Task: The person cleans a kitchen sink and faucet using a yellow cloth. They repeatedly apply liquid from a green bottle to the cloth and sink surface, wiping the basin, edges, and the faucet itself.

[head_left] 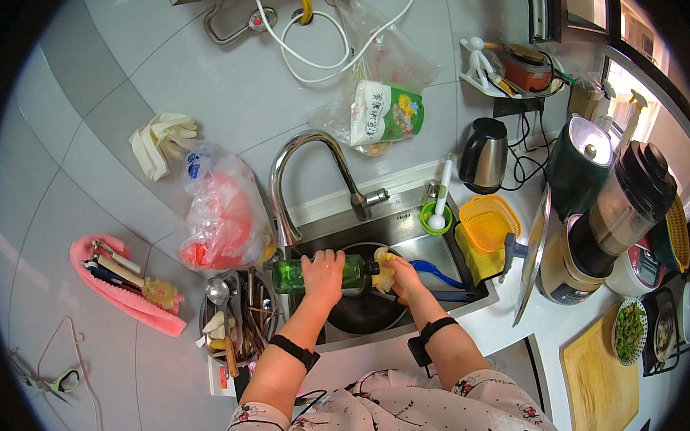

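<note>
My left hand [323,275] grips a green bottle [288,276], which lies on its side over the sink [317,235] with its dark neck pointing right. At that neck, my right hand [404,278] holds a crumpled yellow sponge or cloth [382,278]; which of the two I cannot tell. Below both hands a dark frying pan [356,315] sits in the sink, its handle reaching right. A blue utensil [439,274] lies beyond my right hand. The chrome faucet [311,136] arches over the basin, its spout left of the bottle.
A cutlery holder [245,314] stands left of the sink. On the right are a yellow basket [489,222], an electric kettle [483,155], an upright glass lid [532,264], a blender [614,219], a wooden cutting board [599,372] and a dish of greens [628,330]. Plastic bags [225,216] hang at left.
</note>
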Tool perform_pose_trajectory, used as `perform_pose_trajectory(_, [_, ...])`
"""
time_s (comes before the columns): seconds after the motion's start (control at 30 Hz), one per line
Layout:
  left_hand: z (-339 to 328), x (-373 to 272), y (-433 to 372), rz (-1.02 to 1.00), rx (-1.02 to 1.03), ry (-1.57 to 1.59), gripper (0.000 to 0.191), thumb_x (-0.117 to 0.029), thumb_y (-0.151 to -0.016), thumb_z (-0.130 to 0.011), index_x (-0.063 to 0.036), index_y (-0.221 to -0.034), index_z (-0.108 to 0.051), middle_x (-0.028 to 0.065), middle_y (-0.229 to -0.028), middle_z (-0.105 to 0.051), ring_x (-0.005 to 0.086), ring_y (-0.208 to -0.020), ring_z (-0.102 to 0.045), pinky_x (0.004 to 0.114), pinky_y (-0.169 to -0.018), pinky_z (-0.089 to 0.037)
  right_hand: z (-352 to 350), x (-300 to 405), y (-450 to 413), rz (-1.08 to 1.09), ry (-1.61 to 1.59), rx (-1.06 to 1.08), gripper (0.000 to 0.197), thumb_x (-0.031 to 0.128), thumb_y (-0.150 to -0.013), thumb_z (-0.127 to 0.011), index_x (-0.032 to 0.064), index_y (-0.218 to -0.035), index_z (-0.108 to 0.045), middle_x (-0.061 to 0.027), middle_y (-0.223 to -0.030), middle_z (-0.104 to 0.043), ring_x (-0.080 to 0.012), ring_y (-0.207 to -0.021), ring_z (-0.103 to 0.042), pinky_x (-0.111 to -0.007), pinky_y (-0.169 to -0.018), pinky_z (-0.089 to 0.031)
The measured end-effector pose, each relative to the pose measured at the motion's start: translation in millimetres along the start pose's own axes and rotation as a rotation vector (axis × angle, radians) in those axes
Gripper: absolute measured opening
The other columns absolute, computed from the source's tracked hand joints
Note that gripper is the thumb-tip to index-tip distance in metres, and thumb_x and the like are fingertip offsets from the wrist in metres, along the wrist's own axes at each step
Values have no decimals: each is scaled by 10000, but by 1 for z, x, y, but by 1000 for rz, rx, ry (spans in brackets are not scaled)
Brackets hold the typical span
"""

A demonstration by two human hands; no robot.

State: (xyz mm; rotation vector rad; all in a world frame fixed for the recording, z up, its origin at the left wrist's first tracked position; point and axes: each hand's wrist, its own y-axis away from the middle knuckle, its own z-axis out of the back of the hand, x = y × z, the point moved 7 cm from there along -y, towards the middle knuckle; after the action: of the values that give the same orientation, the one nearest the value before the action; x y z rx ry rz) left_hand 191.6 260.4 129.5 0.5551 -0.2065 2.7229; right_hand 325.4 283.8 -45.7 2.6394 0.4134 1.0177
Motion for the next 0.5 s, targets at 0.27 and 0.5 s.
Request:
perform_pose_trajectory(0.27, [7, -4, -2, -16, -64, -28, 699, -228, -508, -785, -114, -1123, -473, 50, -1003, -512, 227, -998, -482, 493, -871, -364, 0, -5, 0, -3, 2, 33, 271, 41, -782, -505, 31, -1053, -511, -85, -973, -555, -246, -902, -559, -383, -773, -478])
perform_pose_trajectory(0.5, [14, -3, 1, -28, -76, -45, 539, -100, -580, -670, -118, -1092, -504, 52, -972, -521, 223, -966, -492, 478, -865, -356, -3, -7, 3, -23, 11, 15, 287, 61, -777, -532, 43, -1063, -528, -70, -961, -564, -226, -867, -566, -336, -730, -477])
